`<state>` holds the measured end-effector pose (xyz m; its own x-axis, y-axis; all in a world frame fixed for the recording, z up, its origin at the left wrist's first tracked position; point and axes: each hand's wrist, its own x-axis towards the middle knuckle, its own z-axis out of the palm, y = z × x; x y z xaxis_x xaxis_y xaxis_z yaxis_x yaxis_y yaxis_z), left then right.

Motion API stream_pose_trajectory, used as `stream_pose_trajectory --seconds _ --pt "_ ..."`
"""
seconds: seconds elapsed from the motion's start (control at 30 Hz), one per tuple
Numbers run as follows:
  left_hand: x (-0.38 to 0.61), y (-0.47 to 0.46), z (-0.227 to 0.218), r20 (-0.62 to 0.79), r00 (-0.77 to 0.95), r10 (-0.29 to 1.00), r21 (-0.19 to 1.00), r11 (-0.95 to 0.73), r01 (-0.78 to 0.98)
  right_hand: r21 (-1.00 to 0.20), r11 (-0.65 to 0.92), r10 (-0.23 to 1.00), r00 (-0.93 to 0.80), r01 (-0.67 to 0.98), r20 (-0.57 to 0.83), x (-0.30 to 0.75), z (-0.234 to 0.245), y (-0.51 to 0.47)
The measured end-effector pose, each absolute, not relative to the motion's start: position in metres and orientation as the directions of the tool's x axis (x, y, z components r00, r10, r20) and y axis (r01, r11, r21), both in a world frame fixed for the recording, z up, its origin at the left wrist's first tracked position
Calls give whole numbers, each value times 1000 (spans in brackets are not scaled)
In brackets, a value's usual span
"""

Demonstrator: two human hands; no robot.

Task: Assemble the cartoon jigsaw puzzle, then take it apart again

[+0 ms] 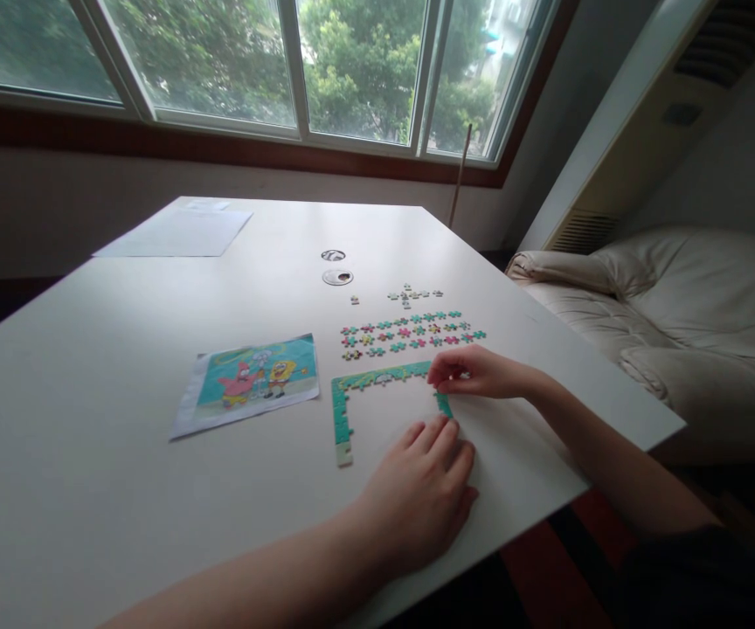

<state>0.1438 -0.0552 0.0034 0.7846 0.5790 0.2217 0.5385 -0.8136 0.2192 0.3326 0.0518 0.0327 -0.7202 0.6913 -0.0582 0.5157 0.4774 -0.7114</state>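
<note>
A partly joined jigsaw border (341, 411) lies on the white table, made of green and teal pieces along the left, top and right sides. My left hand (426, 480) is palm down, its bent fingers closed on the lower end of the right side and hiding the piece there. At the top right corner, my right hand (473, 371) has its thumb and fingers closed around the border's edge, covering the corner. Rows of loose puzzle pieces (404, 333) lie just beyond the border. To its left is a cartoon picture sheet (256, 380).
A smaller cluster of puzzle pieces (406, 295) sits farther back, near two round cable-hole fittings (337, 277). White paper (177, 232) lies at the far left of the table (89, 419). A cream leather sofa (698, 323) stands to the right, with windows behind the table.
</note>
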Motion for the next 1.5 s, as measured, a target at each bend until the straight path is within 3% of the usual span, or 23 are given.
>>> stream_pose_trajectory --seconds 0.6,0.8,0.97,1.27,1.5 --pt "144 -54 8 199 785 587 233 -806 544 -508 648 671 -741 568 28 329 40 47" --pt "143 -55 7 202 787 583 230 -809 541 -455 533 808 -588 713 25 357 46 59" --pt "142 -55 7 202 791 578 226 -813 537 -416 407 871 -483 813 -92 381 49 68" --pt "143 -55 4 213 790 575 211 -817 537 -519 290 818 -490 804 -302 392 46 72" --pt "143 -55 5 213 787 579 212 -814 541 -534 297 801 -511 792 -312 386 47 70"
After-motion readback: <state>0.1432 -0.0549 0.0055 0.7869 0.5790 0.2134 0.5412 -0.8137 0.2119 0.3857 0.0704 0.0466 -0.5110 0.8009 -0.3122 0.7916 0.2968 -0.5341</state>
